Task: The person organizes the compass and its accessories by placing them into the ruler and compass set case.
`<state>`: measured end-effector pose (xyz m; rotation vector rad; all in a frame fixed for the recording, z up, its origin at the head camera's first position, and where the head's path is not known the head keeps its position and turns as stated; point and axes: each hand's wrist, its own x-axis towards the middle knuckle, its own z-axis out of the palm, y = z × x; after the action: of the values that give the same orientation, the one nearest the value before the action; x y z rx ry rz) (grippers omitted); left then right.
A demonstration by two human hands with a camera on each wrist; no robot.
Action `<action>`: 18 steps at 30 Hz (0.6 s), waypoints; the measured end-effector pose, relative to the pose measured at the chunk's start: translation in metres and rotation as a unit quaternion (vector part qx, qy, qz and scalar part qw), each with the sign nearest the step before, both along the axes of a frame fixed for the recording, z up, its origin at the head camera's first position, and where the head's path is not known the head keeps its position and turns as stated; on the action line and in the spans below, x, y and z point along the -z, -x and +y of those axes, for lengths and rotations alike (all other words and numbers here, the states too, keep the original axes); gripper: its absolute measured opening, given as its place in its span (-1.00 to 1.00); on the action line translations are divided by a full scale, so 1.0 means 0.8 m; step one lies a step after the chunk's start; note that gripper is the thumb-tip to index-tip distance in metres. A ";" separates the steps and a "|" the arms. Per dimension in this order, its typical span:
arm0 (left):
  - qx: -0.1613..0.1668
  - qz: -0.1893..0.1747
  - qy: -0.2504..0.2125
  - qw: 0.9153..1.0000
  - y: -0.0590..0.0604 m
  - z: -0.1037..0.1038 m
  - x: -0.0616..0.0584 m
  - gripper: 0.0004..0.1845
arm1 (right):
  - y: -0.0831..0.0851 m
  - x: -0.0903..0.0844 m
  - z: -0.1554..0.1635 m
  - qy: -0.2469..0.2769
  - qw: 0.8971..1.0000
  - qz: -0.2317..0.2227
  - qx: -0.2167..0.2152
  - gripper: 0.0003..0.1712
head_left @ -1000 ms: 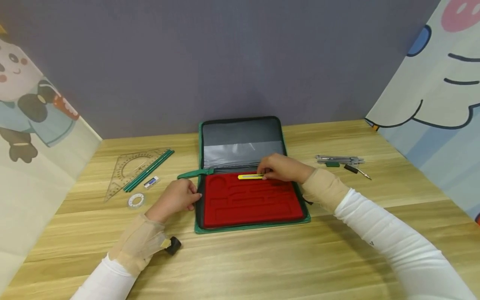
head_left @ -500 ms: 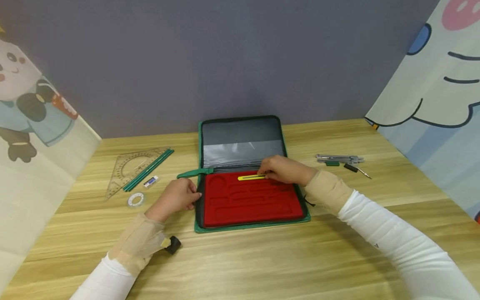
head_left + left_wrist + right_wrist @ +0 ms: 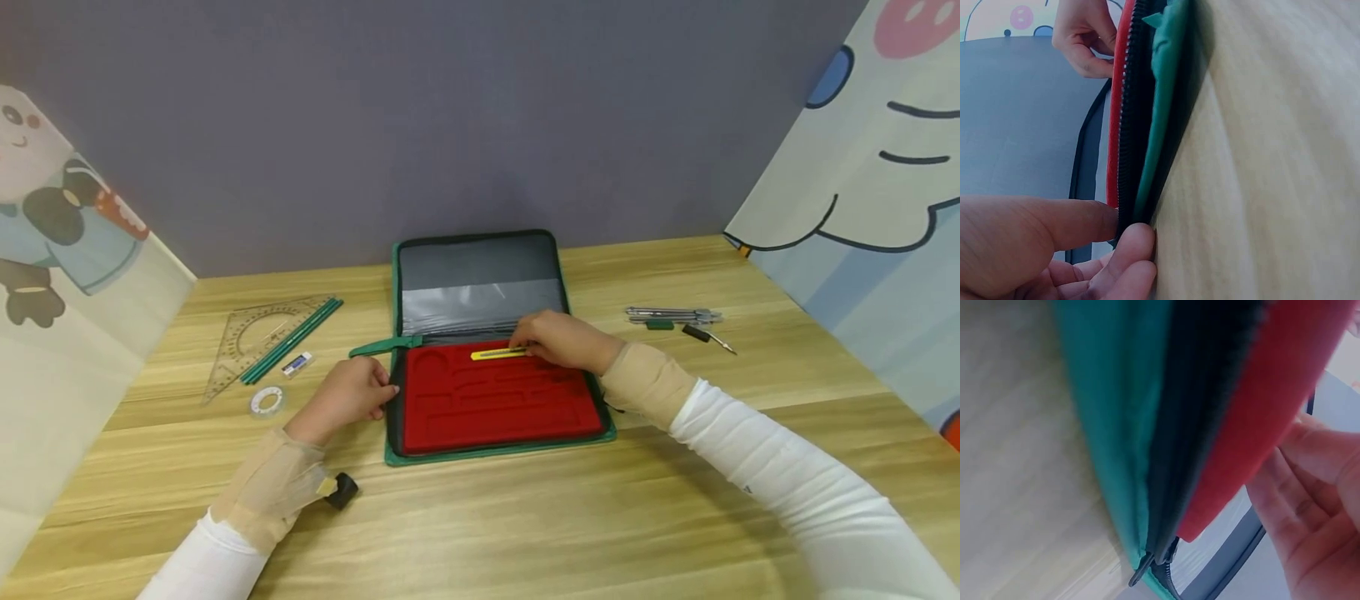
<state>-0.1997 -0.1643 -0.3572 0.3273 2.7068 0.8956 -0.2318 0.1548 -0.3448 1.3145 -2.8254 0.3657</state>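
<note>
The left hand (image 3: 345,393) is pinching an open green case (image 3: 480,265) by its edge, the right hand (image 3: 560,338) gripping a yellow cutter (image 3: 492,355) over red lining (image 3: 442,407).

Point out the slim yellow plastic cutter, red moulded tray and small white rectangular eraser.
Slim yellow plastic cutter (image 3: 497,355), head view: exposed body.
Red moulded tray (image 3: 501,426), head view: long front recess.
Small white rectangular eraser (image 3: 297,364), head view: upper face.

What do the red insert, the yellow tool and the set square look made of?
Red insert: probably flocked or velvety, matte, with soft-edged recesses.
Yellow tool: likely smooth plastic, judging by its bright casing.
Set square: apparently clear plastic, since the tabletop shows through.
</note>
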 end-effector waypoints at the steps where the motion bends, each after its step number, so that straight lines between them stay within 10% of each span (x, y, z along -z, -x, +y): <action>1: 0.001 0.000 0.002 1.000 0.000 0.000 0.000 -0.86 | 0.000 0.000 0.000 0.001 1.000 0.001 0.002 -0.76; 12: 0.008 0.007 0.024 1.000 -0.001 0.000 -0.002 -0.85 | -0.007 -0.007 0.016 -0.002 1.000 -0.011 -0.018 -0.75; 18: 0.018 0.017 0.032 0.999 -0.002 0.000 -0.004 -0.85 | -0.013 -0.016 0.052 0.015 0.997 -0.014 0.068 -0.71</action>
<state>-0.1980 -0.1644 -0.3539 0.3791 2.7444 0.8002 -0.2211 0.1963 -0.3317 1.1131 -2.8993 0.4266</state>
